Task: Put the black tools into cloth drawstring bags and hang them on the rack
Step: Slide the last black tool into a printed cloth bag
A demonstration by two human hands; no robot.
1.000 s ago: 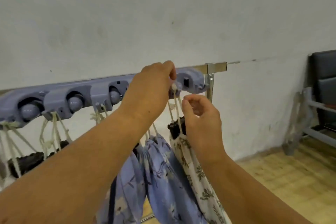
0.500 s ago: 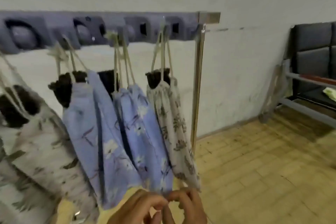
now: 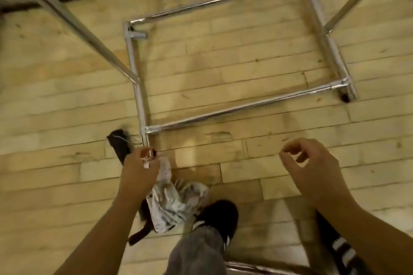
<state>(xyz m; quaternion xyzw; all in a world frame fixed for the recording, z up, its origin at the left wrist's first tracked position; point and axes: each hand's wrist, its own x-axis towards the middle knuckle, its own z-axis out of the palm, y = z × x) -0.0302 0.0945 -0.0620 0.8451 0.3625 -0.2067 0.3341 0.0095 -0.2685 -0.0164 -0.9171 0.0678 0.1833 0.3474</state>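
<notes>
Pale wooden plank floor (image 3: pixel 67 100). A rectangular chrome rack base (image 3: pixel 237 108) stands on it. A black tool (image 3: pixel 119 144) lies just beside the base's near left corner. Nearer, a crumpled pale bag (image 3: pixel 176 203) lies over a dark piece (image 3: pixel 139 235), beside a black shoe (image 3: pixel 220 214).
</notes>
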